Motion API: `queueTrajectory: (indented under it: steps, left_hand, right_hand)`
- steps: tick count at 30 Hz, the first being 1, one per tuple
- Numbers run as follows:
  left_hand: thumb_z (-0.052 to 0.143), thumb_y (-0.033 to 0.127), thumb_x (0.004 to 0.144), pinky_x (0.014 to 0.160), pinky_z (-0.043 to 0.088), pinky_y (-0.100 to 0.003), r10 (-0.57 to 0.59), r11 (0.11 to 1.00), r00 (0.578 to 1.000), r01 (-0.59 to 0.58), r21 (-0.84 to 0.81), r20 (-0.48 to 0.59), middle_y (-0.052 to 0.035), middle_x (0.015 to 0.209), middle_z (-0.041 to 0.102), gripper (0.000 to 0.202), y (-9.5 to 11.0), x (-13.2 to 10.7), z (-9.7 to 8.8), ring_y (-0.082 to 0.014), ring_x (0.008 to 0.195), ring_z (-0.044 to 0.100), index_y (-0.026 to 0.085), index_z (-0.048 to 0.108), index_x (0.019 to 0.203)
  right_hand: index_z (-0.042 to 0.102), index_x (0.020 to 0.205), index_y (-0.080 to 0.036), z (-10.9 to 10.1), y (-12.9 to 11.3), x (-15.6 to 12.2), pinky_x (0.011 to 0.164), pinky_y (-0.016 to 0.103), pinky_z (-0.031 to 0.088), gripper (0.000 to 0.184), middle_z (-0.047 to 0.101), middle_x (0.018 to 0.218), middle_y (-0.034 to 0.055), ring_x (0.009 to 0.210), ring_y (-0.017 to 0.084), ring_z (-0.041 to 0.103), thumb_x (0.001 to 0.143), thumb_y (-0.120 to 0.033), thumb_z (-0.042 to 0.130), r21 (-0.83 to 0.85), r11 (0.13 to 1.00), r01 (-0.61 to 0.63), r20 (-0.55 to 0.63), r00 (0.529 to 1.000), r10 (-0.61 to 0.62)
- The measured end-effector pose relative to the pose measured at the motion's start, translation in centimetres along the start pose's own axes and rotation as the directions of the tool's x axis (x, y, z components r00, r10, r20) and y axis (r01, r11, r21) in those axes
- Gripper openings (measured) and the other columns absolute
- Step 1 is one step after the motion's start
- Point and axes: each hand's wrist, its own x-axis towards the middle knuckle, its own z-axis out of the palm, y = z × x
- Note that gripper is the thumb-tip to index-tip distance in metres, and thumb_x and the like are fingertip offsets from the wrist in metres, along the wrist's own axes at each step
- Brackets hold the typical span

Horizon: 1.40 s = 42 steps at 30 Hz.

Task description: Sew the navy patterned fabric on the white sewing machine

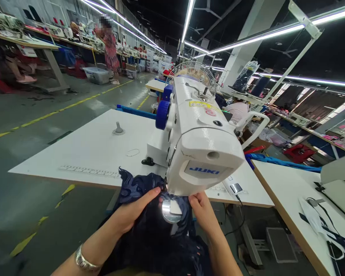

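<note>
A white sewing machine (189, 130) stands in front of me, its head hiding the needle. Dark navy fabric (140, 186) with a ruffled, patterned edge lies at its near side and hangs down over my lap. My left hand (139, 209) grips the fabric left of the needle area, thumb on top and the other fingers hidden in the cloth. On the other side, my right hand (202, 209) pinches the fabric with curled fingers, partly behind the machine head. Between the hands a shiny round metal part (171, 211) shows below the head.
The white table (89, 142) carries a printed ruler (89, 170), a grey stand (118, 129) and a thread loop. A wire fan guard (194, 73) rises behind the machine. At right, a second table (299, 180) holds a white mask (310, 214). A person (110, 50) stands far left.
</note>
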Motion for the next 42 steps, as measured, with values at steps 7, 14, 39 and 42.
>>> queueTrajectory:
  steps: [7, 14, 39, 42]
  left_hand:
    - [0.064, 0.022, 0.076, 0.062, 0.060, -0.032, -0.195, 0.924, 0.967, 0.237, -0.300, 0.163, -0.0099, 0.066, 0.077, 0.017, -0.1, -0.5, -2.2, -0.0232, 0.059, 0.073, 0.010, 0.076, 0.071]
    - [0.073, 0.026, 0.079, 0.092, 0.057, -0.036, -0.134, 0.934, 0.961, 0.203, -0.293, 0.240, -0.0075, 0.095, 0.079, 0.024, -0.8, -0.4, -3.5, -0.0247, 0.093, 0.074, 0.014, 0.076, 0.100]
    - [0.086, 0.049, 0.041, 0.053, 0.060, -0.024, -0.161, 0.983, 0.972, 0.173, 0.059, -0.169, -0.0017, 0.058, 0.071, 0.040, -0.3, -0.8, -4.8, -0.0172, 0.055, 0.066, 0.017, 0.069, 0.058]
    - [0.088, 0.046, 0.034, 0.054, 0.062, -0.029, -0.215, 0.963, 0.941, 0.248, 0.101, -0.262, -0.0029, 0.060, 0.074, 0.040, -0.6, -1.1, -5.2, -0.0212, 0.057, 0.069, 0.020, 0.071, 0.059]
  right_hand:
    - [0.059, 0.113, -0.024, 0.2, -0.1, -0.2, 0.102, 0.031, 0.042, 0.025, 0.068, 0.112, 0.0056, 0.107, 0.018, 0.062, 0.090, -0.034, 0.056, 0.067, 0.998, -0.007, 0.033, 0.999, 0.005]
    - [0.058, 0.120, -0.024, 0.5, -0.4, -0.3, 0.102, 0.035, 0.044, 0.037, 0.068, 0.114, 0.0074, 0.107, 0.021, 0.063, 0.090, -0.044, 0.059, 0.048, 0.999, -0.006, 0.055, 0.998, 0.003]
    - [0.058, 0.090, -0.020, -2.1, -2.6, -4.4, 0.061, 0.021, 0.039, 0.007, 0.057, 0.079, -0.0015, 0.066, 0.009, 0.049, 0.086, -0.025, 0.061, 0.050, 0.998, 0.023, 0.162, 0.986, -0.031]
    - [0.061, 0.094, -0.018, -5.2, -2.3, -6.9, 0.060, 0.021, 0.039, 0.010, 0.058, 0.077, -0.0016, 0.065, 0.009, 0.050, 0.084, -0.020, 0.059, -0.078, 0.997, -0.026, 0.351, 0.935, 0.052]
